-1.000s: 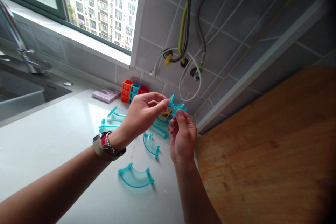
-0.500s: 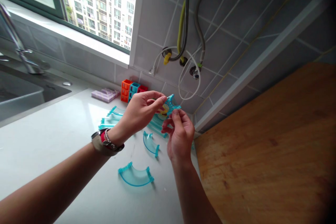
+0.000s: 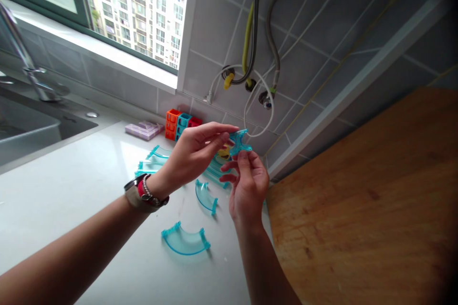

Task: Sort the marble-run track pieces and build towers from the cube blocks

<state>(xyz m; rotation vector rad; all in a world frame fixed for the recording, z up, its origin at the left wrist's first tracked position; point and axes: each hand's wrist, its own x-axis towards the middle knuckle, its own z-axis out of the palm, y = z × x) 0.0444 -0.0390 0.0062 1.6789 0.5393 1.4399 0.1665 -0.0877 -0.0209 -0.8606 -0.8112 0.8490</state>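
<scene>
Head view: the left hand (image 3: 191, 155) and right hand (image 3: 248, 186) meet above the white worktop (image 3: 64, 190), both pinching one small blue piece (image 3: 239, 142) held in the air. The left fingers (image 3: 220, 136) close on its left edge; the right fingers (image 3: 243, 158) grip it from below. A watch (image 3: 145, 193) sits on the left wrist.

On the worktop below lie two loose curved tracks, one near (image 3: 185, 240), one (image 3: 205, 196) between the forearms. More tracks (image 3: 152, 164) are heaped behind the hands, partly hidden by them. Coloured blocks (image 3: 181, 123) and a purple box (image 3: 143, 129) stand by the tiled wall. A wooden board (image 3: 375, 209) lies to the right, a sink (image 3: 25, 128) to the left.
</scene>
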